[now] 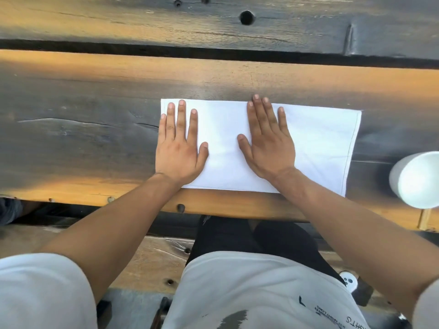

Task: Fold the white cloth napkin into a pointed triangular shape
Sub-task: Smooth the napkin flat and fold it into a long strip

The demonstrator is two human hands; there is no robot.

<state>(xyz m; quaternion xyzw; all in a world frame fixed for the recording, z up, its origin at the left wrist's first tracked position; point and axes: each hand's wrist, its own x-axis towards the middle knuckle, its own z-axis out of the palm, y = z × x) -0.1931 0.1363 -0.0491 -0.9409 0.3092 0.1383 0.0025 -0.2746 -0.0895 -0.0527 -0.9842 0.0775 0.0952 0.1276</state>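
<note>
Your left hand [178, 148] & right hand [268, 143] lie flat, open, on the napkin [318, 148], mid-frame: soft, light, slides easily—pinch a corner, probably upper right.

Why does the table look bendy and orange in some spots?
Head view: the wide-angle lens curves the dark wooden table; warm light paints orange bands on it; the white cloth napkin glows bright; the white foam cup at the edge looks blurry.
</note>
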